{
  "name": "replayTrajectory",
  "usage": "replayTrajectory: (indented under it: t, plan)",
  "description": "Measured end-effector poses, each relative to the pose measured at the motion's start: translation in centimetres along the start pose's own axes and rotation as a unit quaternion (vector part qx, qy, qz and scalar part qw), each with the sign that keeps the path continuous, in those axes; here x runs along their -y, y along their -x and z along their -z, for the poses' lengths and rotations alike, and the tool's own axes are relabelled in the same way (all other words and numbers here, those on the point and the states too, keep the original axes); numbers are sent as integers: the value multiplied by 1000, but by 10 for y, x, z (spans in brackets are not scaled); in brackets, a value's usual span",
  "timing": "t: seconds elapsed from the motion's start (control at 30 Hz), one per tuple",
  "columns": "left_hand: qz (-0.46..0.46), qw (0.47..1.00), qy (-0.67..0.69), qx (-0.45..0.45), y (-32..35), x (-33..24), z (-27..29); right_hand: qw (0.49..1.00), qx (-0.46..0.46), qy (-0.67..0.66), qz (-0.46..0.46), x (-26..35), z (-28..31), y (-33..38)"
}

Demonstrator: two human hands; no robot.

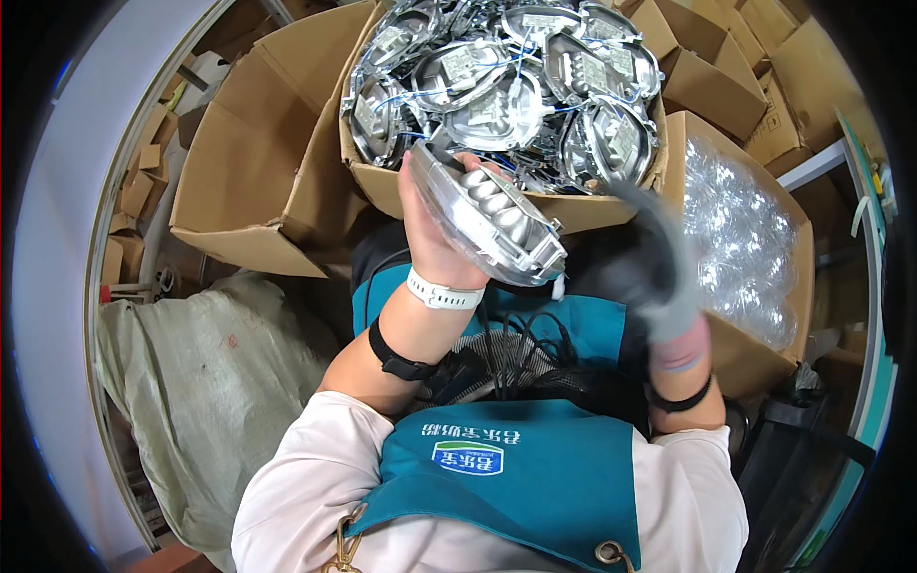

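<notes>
Where the view runs from the person's left toward the right, the landmark is the cardboard box of silver lamp housings (pixel 377 186), and all places are given relative to it. Left of that box stands an empty open carton (pixel 258 181), and below the carton lies a pale woven sack (pixel 201 372) on the floor beside stacked flattened cardboard. At the box's near wall, the left hand (pixel 430 234) is closed around one silver lamp housing (pixel 492 222), palm toward the person, a white band and a black band on the wrist; the housing is lifted just clear of the box's front edge, its long axis running from upper left down to lower right, a row of rounded lens domes facing up. The left hand is plainly the nearer one, being on the piece itself. Right of the housing, the right hand (pixel 654 272), in a grey glove, is smeared by motion; it lies just beside the housing's lower right end, and whether its fingers are spread or closed cannot be told. Further right of the box sits a second carton holding clear plastic parts (pixel 745 239). Below the box, a teal apron covers the lap, with dark cables bunched on it.
</notes>
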State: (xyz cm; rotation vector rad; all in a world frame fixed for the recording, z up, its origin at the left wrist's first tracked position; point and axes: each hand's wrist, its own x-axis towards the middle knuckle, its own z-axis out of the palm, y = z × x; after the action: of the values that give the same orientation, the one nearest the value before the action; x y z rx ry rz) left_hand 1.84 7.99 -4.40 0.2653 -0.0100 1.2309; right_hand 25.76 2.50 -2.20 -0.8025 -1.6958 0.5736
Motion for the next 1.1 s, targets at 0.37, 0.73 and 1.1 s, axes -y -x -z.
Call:
replayTrajectory:
  t: [0.37, 0.73, 1.1]
  plan:
    - [-8, 997, -37, -71, 6, -14, -6, 566, 236, 554, -563, -184, 184, 114]
    - [-356, 801, -319, -358, 28, -357, 53, 600, -15, 551, -580, -206, 250, 185]
    - [-261, 723, -502, -396, -66, -312, 64, 516, 91, 622, -582, -206, 232, 170]
